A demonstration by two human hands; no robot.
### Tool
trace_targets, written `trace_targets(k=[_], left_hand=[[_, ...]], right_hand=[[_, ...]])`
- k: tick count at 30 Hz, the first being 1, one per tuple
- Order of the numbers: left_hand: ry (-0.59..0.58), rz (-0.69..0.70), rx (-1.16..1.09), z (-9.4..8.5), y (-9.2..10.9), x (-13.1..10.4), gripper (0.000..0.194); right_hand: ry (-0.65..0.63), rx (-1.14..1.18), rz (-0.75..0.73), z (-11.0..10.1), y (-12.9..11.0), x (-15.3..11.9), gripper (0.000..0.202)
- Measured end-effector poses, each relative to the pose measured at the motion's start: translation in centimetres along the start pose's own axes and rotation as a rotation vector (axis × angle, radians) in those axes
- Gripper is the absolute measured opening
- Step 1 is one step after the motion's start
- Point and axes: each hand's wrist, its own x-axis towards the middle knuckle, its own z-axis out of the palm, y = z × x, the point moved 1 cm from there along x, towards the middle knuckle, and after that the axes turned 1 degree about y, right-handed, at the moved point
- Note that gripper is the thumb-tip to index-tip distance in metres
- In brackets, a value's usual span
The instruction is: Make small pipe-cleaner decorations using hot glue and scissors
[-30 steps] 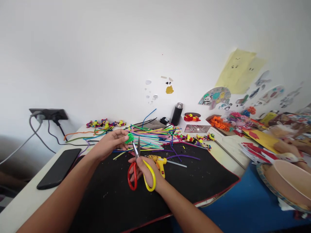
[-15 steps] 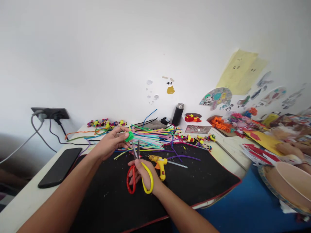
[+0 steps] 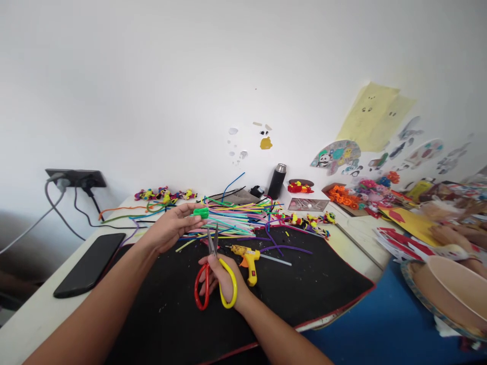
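Green fuzzy piece [image 3: 201, 213] is held over the stem pile [image 3: 238, 220], pinched by the left hand's [image 3: 172, 229] closed fingertips. The right hand [image 3: 225, 282] grips scissors [image 3: 213, 250], blades parted, just clear. Shaping appears partly done; trimming looks unfinished; glue gun [image 3: 249, 257] lies unheld.

A black phone [image 3: 90, 265] lies along the left edge of the surface [image 3: 43, 315]; a dark flask [image 3: 277, 182] stands near the far edge, just beside a white box [image 3: 321, 193].
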Motion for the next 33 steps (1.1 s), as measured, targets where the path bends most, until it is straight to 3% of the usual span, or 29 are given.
trace_targets(k=[7,13,24,33], left_hand=[[0.068,0.046,0.022,-0.1,-0.4,0.3,0.037],[-0.04,0.082,0.128,0.3,-0.1,-0.1,0.046],[0.015,0.104,0.196,0.6,-0.6,0.4,0.053],[-0.024,0.094,0.202,0.9,-0.8,0.2,0.05]], right_hand=[[0.003,-0.034,0.019,0.1,-0.3,0.1,0.085],[0.0,-0.036,0.027,0.2,-0.4,0.0,0.087],[-0.091,-0.03,0.054,0.3,0.3,-0.3,0.085],[-0.09,-0.026,0.063,0.3,0.2,-0.4,0.086]])
